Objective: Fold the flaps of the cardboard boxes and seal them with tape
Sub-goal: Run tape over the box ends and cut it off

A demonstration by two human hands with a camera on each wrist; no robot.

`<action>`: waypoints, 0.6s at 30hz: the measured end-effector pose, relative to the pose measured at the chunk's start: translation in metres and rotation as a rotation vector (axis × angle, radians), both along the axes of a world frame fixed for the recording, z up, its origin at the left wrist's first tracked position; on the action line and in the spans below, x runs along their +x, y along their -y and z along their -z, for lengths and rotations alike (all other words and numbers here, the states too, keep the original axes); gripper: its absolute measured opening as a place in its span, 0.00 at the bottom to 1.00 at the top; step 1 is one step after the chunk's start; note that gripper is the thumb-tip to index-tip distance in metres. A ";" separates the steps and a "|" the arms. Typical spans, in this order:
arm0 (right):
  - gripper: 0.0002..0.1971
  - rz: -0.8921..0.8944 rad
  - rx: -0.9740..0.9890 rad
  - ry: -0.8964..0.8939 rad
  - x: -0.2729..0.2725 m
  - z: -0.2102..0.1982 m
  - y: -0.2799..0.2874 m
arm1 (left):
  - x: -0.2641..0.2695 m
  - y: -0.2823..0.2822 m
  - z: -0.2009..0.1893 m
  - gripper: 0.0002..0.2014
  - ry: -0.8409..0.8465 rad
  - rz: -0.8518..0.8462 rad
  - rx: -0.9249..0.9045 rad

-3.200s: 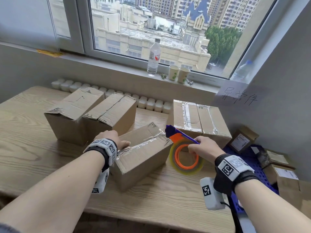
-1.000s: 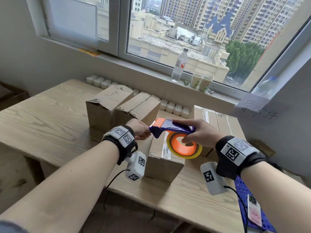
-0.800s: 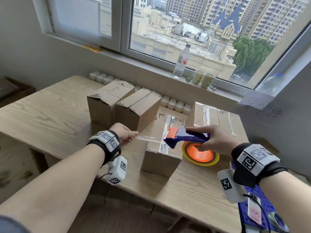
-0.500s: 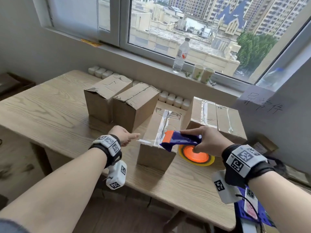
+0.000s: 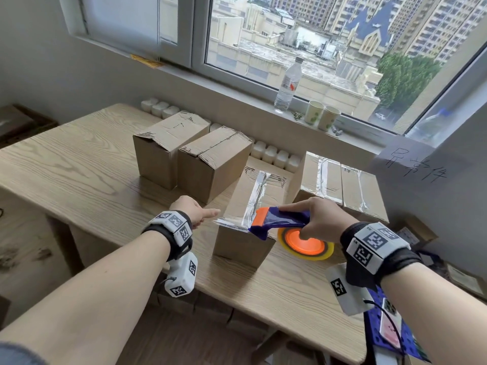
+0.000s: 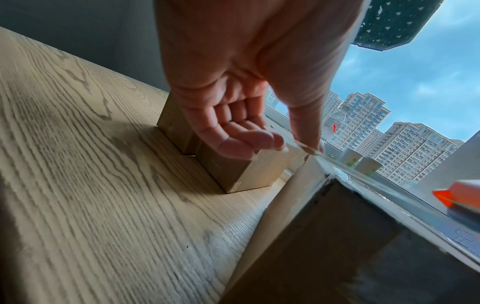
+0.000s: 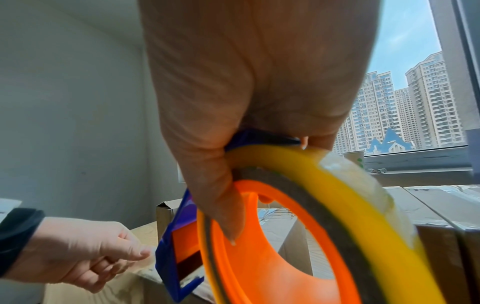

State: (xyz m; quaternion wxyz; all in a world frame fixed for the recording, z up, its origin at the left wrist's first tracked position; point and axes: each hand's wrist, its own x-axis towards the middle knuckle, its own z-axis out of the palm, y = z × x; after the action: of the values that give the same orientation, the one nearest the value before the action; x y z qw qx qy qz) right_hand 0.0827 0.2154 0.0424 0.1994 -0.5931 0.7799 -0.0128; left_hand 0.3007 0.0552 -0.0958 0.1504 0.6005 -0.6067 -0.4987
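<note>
While the right hand (image 5: 320, 219) grips the tape dispenser (image 5: 279, 223) at the near edge of the box (image 5: 245, 225) mid-surface (image 5: 79, 175), the left hand (image 5: 191, 210) pinches the free tape end (image 5: 226, 222), probably for tension so the strip lays flat over the seam.
</note>
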 end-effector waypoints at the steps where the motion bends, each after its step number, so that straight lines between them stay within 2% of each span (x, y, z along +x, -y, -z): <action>1: 0.38 0.004 0.007 -0.003 0.000 0.000 0.001 | 0.000 0.000 0.000 0.24 0.010 0.005 0.001; 12: 0.39 0.023 0.057 -0.020 0.003 0.012 0.014 | -0.006 -0.008 0.015 0.24 0.092 0.123 -0.012; 16: 0.39 0.030 0.076 -0.011 0.000 0.012 0.014 | -0.014 -0.017 0.012 0.25 0.092 0.196 0.096; 18: 0.39 0.031 0.075 -0.005 -0.001 0.014 0.014 | -0.016 -0.020 0.010 0.26 0.143 0.223 0.108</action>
State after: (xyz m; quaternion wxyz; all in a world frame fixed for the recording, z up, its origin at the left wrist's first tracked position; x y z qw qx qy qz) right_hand 0.0820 0.2009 0.0287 0.2193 -0.5730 0.7895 0.0150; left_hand 0.2844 0.0747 -0.1059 0.0178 0.5705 -0.6512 -0.5001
